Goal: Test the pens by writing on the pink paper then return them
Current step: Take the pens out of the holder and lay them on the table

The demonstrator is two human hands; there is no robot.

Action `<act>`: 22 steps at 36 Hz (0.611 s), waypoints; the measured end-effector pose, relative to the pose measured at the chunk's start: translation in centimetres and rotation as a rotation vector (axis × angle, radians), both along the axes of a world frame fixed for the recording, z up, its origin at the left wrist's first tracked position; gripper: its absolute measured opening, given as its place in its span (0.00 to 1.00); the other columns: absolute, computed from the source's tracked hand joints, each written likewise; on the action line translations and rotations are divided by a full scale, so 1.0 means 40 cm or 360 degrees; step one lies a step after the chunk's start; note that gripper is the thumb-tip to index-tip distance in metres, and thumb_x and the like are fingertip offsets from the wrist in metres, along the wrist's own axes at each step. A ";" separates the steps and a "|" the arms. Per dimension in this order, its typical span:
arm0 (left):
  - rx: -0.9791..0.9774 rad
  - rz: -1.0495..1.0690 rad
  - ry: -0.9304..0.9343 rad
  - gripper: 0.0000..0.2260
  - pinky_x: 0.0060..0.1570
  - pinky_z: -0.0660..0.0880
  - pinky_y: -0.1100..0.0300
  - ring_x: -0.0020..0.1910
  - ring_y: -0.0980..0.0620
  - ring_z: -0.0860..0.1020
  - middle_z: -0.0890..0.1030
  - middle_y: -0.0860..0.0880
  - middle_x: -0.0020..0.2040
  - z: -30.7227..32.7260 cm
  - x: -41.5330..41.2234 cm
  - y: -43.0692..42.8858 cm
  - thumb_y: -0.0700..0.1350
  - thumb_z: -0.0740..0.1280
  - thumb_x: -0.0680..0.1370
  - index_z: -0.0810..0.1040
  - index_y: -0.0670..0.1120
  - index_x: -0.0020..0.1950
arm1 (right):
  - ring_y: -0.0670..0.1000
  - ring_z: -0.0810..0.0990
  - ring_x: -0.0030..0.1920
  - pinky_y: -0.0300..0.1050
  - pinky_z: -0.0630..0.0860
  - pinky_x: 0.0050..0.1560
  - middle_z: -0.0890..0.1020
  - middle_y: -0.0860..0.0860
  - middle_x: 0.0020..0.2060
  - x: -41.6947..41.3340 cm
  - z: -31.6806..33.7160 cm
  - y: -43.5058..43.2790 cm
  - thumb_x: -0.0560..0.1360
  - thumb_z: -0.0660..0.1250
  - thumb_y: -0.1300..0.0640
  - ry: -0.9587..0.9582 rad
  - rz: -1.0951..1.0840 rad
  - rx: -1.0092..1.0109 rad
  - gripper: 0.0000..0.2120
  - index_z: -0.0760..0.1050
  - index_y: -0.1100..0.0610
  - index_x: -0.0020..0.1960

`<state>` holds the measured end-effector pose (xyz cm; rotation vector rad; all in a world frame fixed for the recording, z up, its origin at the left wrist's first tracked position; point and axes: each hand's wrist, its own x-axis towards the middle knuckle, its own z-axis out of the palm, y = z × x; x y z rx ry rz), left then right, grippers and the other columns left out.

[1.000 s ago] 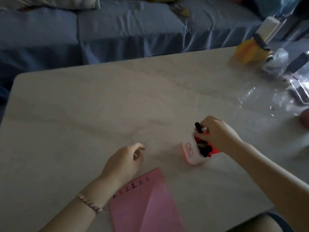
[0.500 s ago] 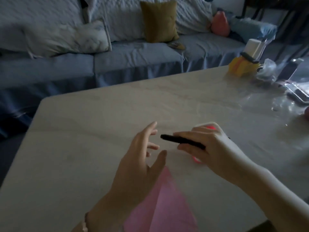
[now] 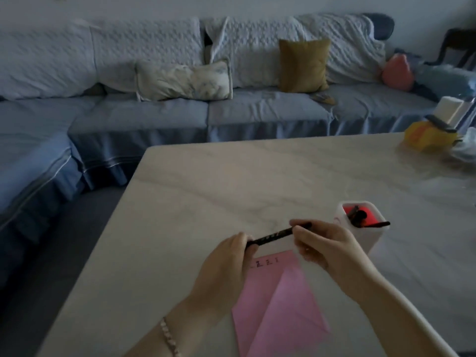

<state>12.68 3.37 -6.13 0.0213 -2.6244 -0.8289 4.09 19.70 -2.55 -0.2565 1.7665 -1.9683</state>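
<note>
From the head view, both hands grip one black pen (image 3: pixel 277 234) above the pink paper (image 3: pixel 278 302): left hand (image 3: pixel 226 264) pinches its near end, right hand (image 3: pixel 327 247) its far end. Dark marks along the paper's far edge are unreadable. The pen holder (image 3: pixel 360 228) behind holds more pens, its pink logo illegible.

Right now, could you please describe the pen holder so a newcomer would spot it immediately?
On the pale marble table, look just right of the person's right hand. The pen holder is a white square cup with a red inside, holding dark pens, unlike the flat pink paper nearby.
</note>
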 end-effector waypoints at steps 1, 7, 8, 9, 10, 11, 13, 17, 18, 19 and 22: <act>0.0069 -0.0010 -0.0021 0.10 0.35 0.62 0.67 0.35 0.60 0.67 0.69 0.58 0.36 0.000 0.001 0.007 0.50 0.53 0.81 0.70 0.46 0.48 | 0.44 0.76 0.26 0.33 0.74 0.29 0.79 0.50 0.26 0.011 -0.008 -0.012 0.72 0.66 0.65 -0.0121 -0.0010 -0.0126 0.06 0.79 0.62 0.48; 0.0258 -0.0062 -0.0073 0.10 0.40 0.66 0.71 0.43 0.60 0.72 0.74 0.56 0.44 -0.021 -0.009 0.021 0.49 0.54 0.80 0.73 0.48 0.53 | 0.44 0.77 0.28 0.34 0.75 0.30 0.80 0.52 0.28 0.049 -0.071 -0.093 0.74 0.63 0.66 -0.0015 -0.0023 -0.0008 0.06 0.79 0.62 0.46; 0.0213 -0.0059 -0.0062 0.13 0.40 0.66 0.69 0.43 0.59 0.73 0.75 0.56 0.44 -0.029 -0.010 0.016 0.53 0.52 0.79 0.73 0.48 0.52 | 0.44 0.77 0.28 0.35 0.75 0.29 0.80 0.52 0.28 0.053 -0.079 -0.102 0.74 0.63 0.66 0.0002 -0.0017 0.0001 0.05 0.78 0.63 0.45; 0.0140 -0.0049 -0.0050 0.17 0.39 0.67 0.67 0.43 0.57 0.74 0.76 0.55 0.44 -0.037 -0.009 0.009 0.56 0.49 0.78 0.73 0.49 0.50 | 0.44 0.77 0.28 0.35 0.74 0.28 0.79 0.52 0.28 0.055 -0.088 -0.110 0.74 0.63 0.66 0.0019 -0.0009 0.0004 0.05 0.78 0.63 0.44; 0.0057 -0.0037 -0.0041 0.21 0.39 0.68 0.64 0.42 0.55 0.75 0.77 0.55 0.43 -0.045 -0.008 0.001 0.59 0.45 0.77 0.72 0.49 0.49 | 0.45 0.77 0.27 0.36 0.73 0.28 0.79 0.52 0.28 0.059 -0.096 -0.118 0.74 0.63 0.66 0.0039 -0.0004 0.0009 0.06 0.78 0.64 0.43; -0.0003 -0.0036 -0.0032 0.22 0.38 0.69 0.62 0.40 0.54 0.76 0.78 0.55 0.42 -0.053 -0.006 -0.008 0.60 0.43 0.75 0.72 0.50 0.47 | 0.45 0.77 0.27 0.36 0.72 0.27 0.79 0.52 0.27 0.062 -0.103 -0.125 0.75 0.62 0.66 0.0060 0.0002 0.0014 0.06 0.77 0.64 0.42; -0.0006 -0.0068 -0.0023 0.21 0.36 0.70 0.60 0.38 0.53 0.77 0.80 0.55 0.41 -0.066 -0.003 -0.025 0.59 0.44 0.76 0.72 0.51 0.45 | 0.45 0.76 0.26 0.36 0.72 0.27 0.78 0.50 0.25 0.068 -0.115 -0.141 0.75 0.61 0.66 0.0074 0.0004 0.0012 0.08 0.76 0.64 0.40; 0.0081 -0.0083 -0.0095 0.20 0.37 0.72 0.58 0.38 0.53 0.78 0.81 0.54 0.40 -0.089 0.009 -0.051 0.60 0.45 0.76 0.72 0.52 0.45 | 0.45 0.74 0.25 0.35 0.72 0.29 0.77 0.50 0.23 0.077 -0.137 -0.168 0.75 0.60 0.67 -0.0010 0.0006 -0.0056 0.09 0.75 0.64 0.38; 0.0095 -0.0079 -0.0090 0.19 0.37 0.72 0.59 0.38 0.53 0.77 0.81 0.54 0.40 -0.093 0.014 -0.055 0.60 0.45 0.76 0.71 0.52 0.45 | 0.45 0.74 0.26 0.35 0.72 0.29 0.77 0.50 0.23 0.078 -0.144 -0.171 0.75 0.59 0.67 -0.0028 0.0016 -0.0071 0.09 0.75 0.64 0.38; 0.0098 -0.0073 -0.0085 0.19 0.36 0.71 0.60 0.38 0.53 0.77 0.81 0.53 0.39 -0.096 0.019 -0.059 0.61 0.45 0.75 0.71 0.52 0.45 | 0.45 0.74 0.26 0.35 0.72 0.29 0.77 0.50 0.24 0.080 -0.151 -0.174 0.75 0.59 0.67 -0.0043 0.0038 -0.0089 0.09 0.75 0.64 0.39; 0.0069 -0.0036 -0.0086 0.17 0.34 0.69 0.63 0.40 0.53 0.76 0.80 0.53 0.40 -0.096 0.028 -0.074 0.62 0.45 0.75 0.68 0.55 0.51 | 0.45 0.75 0.28 0.35 0.73 0.32 0.78 0.51 0.26 0.083 -0.165 -0.181 0.75 0.59 0.67 -0.0049 0.0093 -0.0133 0.08 0.75 0.64 0.40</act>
